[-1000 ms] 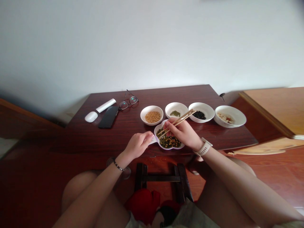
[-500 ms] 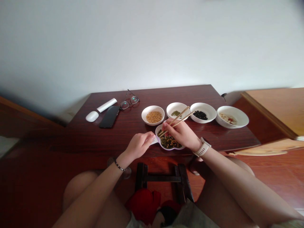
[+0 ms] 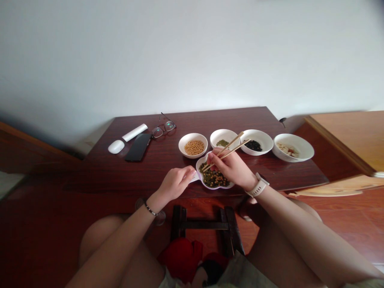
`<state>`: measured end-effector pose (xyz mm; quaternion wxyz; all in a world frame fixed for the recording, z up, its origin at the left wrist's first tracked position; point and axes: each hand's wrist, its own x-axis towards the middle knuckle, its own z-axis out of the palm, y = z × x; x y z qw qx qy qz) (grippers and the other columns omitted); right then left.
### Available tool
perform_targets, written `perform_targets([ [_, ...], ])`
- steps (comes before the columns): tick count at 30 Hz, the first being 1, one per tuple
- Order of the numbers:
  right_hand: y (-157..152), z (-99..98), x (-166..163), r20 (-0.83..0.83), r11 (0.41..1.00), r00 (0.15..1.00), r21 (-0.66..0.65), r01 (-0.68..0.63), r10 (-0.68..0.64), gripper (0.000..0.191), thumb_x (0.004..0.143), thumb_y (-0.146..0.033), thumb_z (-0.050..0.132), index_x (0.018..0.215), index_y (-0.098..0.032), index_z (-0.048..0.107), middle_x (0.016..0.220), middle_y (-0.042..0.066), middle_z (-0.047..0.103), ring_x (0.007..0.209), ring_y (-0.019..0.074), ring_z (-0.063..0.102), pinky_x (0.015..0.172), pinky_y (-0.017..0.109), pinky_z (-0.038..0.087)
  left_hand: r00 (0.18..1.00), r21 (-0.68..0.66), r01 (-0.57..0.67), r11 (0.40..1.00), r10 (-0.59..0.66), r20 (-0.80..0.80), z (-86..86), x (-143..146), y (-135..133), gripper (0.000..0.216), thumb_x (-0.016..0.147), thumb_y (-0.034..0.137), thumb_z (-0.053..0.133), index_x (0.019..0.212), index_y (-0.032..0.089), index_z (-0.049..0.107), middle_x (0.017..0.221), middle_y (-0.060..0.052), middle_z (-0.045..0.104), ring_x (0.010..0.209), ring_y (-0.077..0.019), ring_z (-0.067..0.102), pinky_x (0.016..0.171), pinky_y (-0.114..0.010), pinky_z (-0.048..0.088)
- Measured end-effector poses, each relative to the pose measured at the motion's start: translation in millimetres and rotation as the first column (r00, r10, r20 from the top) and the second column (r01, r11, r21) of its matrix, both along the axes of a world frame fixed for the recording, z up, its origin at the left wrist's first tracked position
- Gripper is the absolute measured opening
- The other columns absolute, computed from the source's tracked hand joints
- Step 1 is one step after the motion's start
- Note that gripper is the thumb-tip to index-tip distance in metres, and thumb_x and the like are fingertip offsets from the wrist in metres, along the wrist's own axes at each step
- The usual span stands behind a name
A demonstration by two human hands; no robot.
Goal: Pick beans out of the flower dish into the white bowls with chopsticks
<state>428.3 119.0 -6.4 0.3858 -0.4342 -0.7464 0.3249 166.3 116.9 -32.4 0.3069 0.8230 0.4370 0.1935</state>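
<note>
My right hand [image 3: 232, 167] is closed round a pair of wooden chopsticks [image 3: 228, 149], whose tips point down into a small white dish of mixed beans [image 3: 213, 179] at the table's near edge. My left hand [image 3: 175, 183] grips the handle on the left side of that dish. Behind the dish stand a bowl of yellow beans [image 3: 193, 145], a bowl of green beans [image 3: 223, 139], a bowl of black beans [image 3: 257, 142] and a larger bowl with pale pieces [image 3: 293, 147].
On the dark wooden table [image 3: 168, 164], at its far left, lie a white mouse [image 3: 115, 147], a black phone [image 3: 138, 147], a white tube [image 3: 135, 132] and glasses [image 3: 163, 127]. A light wooden surface [image 3: 351, 140] adjoins on the right. A stool frame [image 3: 207, 228] shows below.
The chopstick tips lifted slightly and shifted within the mixed dish, then dipped back into it. My left hand has stayed on the dish handle.
</note>
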Motion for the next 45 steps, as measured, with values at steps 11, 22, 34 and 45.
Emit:
perform_targets([
  [11,0,1.5,12,-0.241,0.985,0.968,-0.172,0.021,-0.063,0.052,0.109,-0.065,0.052,0.093,-0.019,0.067,0.09,0.006,0.069,0.076,0.0159,0.071,0.068,0.027,0.057,1.0,-0.001,0.001,1.0,-0.001,0.003,0.5,1,-1,0.05,0.116,0.055,0.036,0.093,0.02,0.065,0.072,0.001,0.066,0.068,-0.0132,0.062,0.07,-0.025,0.037],
  [22,15,12.3,50,-0.374,0.95,0.875,-0.182,0.255,-0.307,0.055,0.102,-0.07,0.063,0.091,-0.017,0.072,0.078,0.006,0.071,0.067,0.0146,0.071,0.06,0.024,0.055,1.0,-0.007,-0.001,1.0,0.001,0.002,-2.8,0,0,0.051,0.116,0.056,0.035,0.093,0.02,0.063,0.07,0.002,0.062,0.067,-0.0127,0.06,0.071,-0.025,0.037],
  [34,33,2.1,80,-0.37,0.884,0.81,-0.074,0.462,-0.455,0.054,0.102,-0.068,0.063,0.091,-0.016,0.075,0.083,0.008,0.075,0.069,0.0159,0.074,0.061,0.025,0.058,1.0,0.014,-0.002,1.0,0.002,0.003,-2.4,0,0,0.051,0.115,0.056,0.035,0.092,0.02,0.063,0.071,0.001,0.063,0.067,-0.0127,0.06,0.07,-0.025,0.037],
  [45,28,4.4,67,-0.349,0.909,0.844,-0.069,0.411,-0.408,0.057,0.102,-0.071,0.062,0.09,-0.016,0.074,0.077,0.007,0.072,0.066,0.0148,0.072,0.059,0.024,0.055,1.0,0.001,-0.002,1.0,0.002,-0.007,-2.9,0,0,0.053,0.116,0.057,0.033,0.094,0.02,0.064,0.07,0.002,0.062,0.066,-0.0127,0.06,0.069,-0.025,0.036],
])
